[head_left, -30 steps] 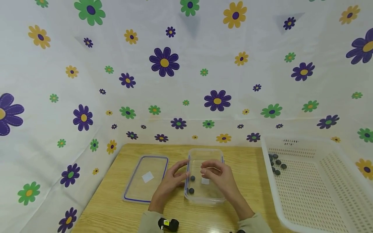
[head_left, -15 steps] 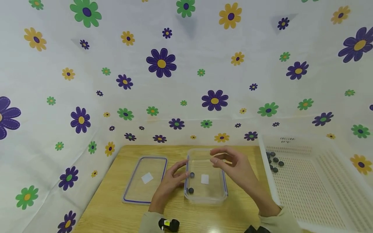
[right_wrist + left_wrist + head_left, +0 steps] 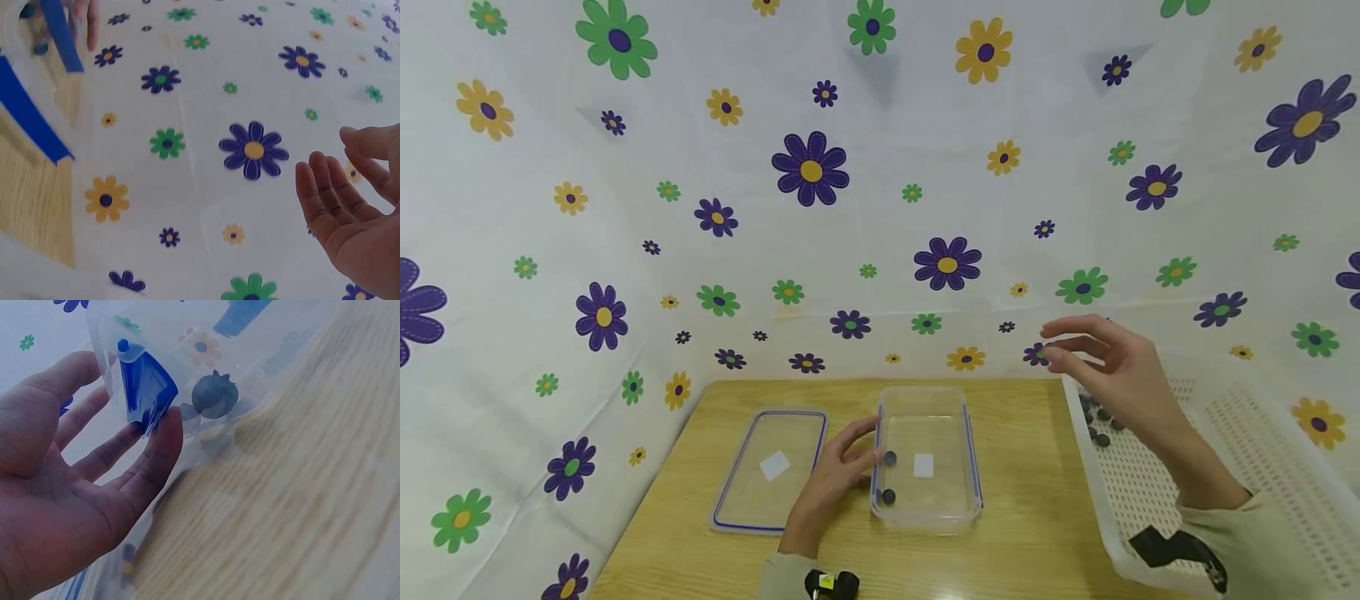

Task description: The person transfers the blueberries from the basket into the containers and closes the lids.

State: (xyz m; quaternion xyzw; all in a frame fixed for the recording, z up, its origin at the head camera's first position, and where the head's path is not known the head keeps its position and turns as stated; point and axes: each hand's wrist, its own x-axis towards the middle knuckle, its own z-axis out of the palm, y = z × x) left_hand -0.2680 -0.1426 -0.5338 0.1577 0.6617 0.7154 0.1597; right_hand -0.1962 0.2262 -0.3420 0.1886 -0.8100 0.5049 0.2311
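Beside the lid (image 3: 771, 468), left fingers (image 3: 859, 440) touch the box (image 3: 927, 508); right hand (image 3: 1112, 367) open, empty.

The backdrop cloth (image 3: 880, 208) is white, strewn with purple, green and yellow daisies. The worktop (image 3: 1037, 517) shows pale wood grain. Left of it sits a clear container (image 3: 925, 500) edged in blue, holding dark blue-grey berries (image 3: 889, 458). Right of the container, the perforated basket (image 3: 1262, 450) is white.
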